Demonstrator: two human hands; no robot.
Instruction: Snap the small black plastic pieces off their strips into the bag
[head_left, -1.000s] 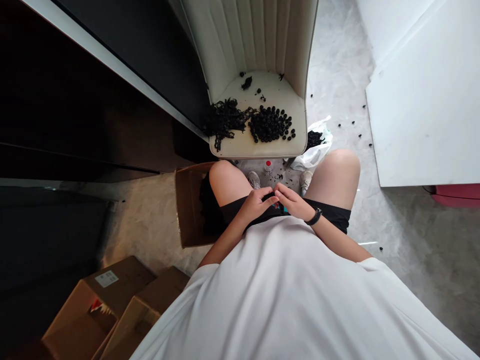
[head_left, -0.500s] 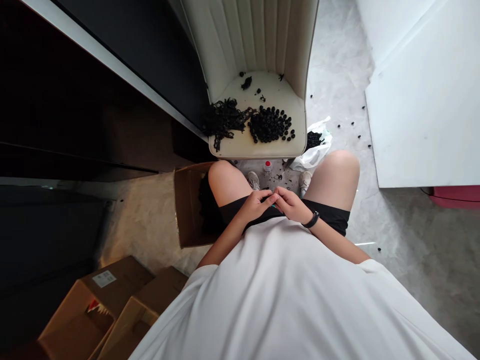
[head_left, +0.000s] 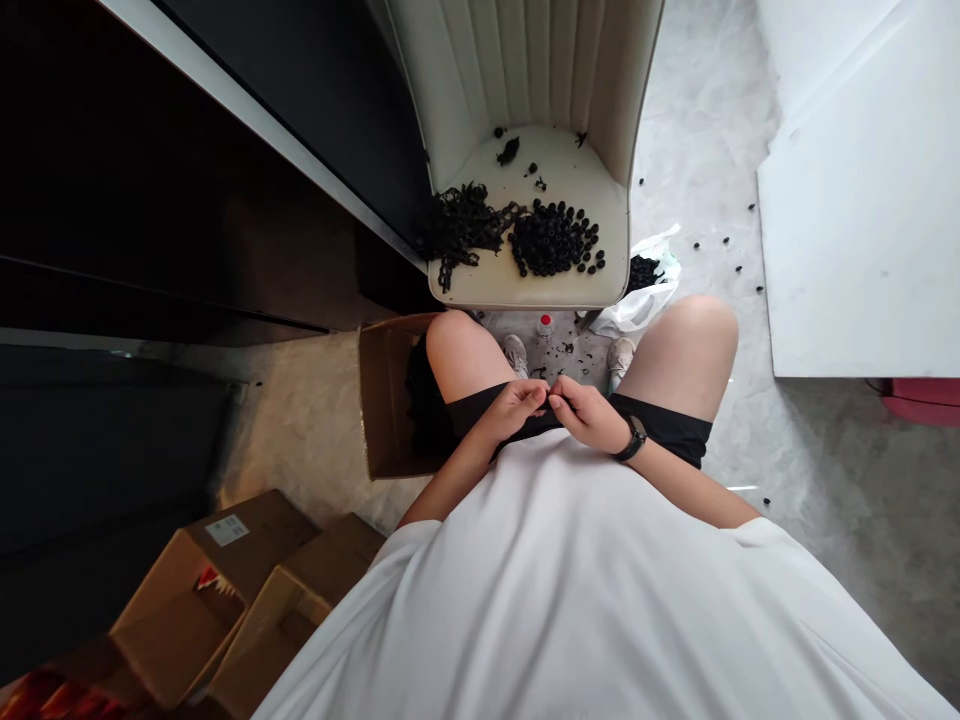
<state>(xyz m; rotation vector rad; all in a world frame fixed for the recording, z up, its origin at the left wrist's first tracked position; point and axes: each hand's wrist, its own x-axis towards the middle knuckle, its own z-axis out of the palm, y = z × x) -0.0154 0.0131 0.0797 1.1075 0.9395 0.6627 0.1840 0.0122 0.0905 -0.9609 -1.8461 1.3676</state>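
Observation:
Over my lap, my left hand (head_left: 517, 408) and my right hand (head_left: 592, 415) are close together, thumbs and fingers pinched. Whatever they hold is too small and dark to make out against my black shorts (head_left: 480, 404). A watch (head_left: 634, 438) is on my right wrist. Before my knees stands a cream chair (head_left: 480, 292). On its seat lie a heap of small round black pieces (head_left: 555, 240) and, left of it, a tangle of black stringy scraps (head_left: 465, 225). A few loose black bits are farther back on the seat.
A cardboard box (head_left: 386, 400) with dark contents is beside my left knee. A white plastic bag (head_left: 637, 312) of black pieces stands right of the chair. A red-capped bottle (head_left: 546, 325) and scraps are on the floor. More boxes (head_left: 259, 545) are lower left; a white panel (head_left: 862, 250) is right.
My hands have drawn slightly apart, with a narrow gap between the fingertips. A teal bit seen between them before is hidden now. The whole view has shifted a little.

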